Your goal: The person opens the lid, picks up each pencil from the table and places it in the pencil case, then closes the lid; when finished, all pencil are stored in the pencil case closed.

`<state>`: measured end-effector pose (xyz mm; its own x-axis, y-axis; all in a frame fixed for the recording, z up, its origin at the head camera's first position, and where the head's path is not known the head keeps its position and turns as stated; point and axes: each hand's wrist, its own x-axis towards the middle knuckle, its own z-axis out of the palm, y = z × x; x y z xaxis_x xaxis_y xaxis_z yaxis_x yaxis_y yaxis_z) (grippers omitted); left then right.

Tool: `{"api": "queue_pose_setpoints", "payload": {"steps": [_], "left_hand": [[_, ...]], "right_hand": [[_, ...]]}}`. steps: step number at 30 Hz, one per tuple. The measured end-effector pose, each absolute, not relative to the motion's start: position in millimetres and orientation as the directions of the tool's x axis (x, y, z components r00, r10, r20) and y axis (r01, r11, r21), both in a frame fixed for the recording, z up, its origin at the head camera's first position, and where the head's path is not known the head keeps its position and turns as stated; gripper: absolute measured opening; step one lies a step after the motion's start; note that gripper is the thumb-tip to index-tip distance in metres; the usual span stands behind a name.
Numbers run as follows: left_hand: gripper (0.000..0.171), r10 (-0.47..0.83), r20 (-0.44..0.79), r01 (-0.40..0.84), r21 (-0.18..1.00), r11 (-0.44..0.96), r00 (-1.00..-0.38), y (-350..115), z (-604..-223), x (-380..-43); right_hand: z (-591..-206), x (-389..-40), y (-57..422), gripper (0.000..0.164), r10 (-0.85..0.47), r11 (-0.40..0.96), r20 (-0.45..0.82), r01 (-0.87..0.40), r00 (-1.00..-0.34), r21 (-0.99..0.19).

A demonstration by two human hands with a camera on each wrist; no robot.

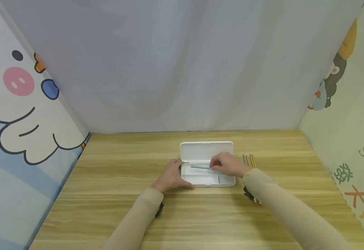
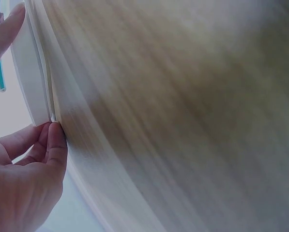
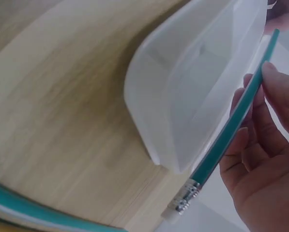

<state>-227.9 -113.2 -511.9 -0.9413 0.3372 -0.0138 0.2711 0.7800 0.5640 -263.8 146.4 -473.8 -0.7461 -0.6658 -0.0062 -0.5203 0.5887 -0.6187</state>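
A white pencil case (image 1: 203, 179) lies with its lid (image 1: 195, 151) raised at the back; low walls divide its inside. My left hand (image 1: 171, 177) grips the left end, thumb along the front edge and fingers at the rear corner. Over the tray, my right hand (image 1: 227, 164) pinches a green pencil (image 3: 226, 131) between thumb and fingers. One end of the pencil points left in the head view. Its metal band and white eraser (image 3: 175, 208) stick out past the hand in the right wrist view.
To the right of the case several pencils (image 1: 249, 159), green and yellowish, lie side by side, partly hidden under the right forearm. The wood-grain table (image 1: 122, 156) meets a pale curtain (image 1: 169, 86) at the back. Printed cloth panels stand left and right.
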Motion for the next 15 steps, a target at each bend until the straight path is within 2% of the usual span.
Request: {"api": "queue_pose_setpoints", "payload": {"steps": [15], "left_hand": [[0.093,0.339,-0.015,0.271,0.567,0.778,-0.941,-113.1,-511.6,-227.9]], "right_hand": [[-481.2,-261.8,131.1,0.004,-0.658,0.596,-0.017,-0.507,-0.753,-0.623]]}}
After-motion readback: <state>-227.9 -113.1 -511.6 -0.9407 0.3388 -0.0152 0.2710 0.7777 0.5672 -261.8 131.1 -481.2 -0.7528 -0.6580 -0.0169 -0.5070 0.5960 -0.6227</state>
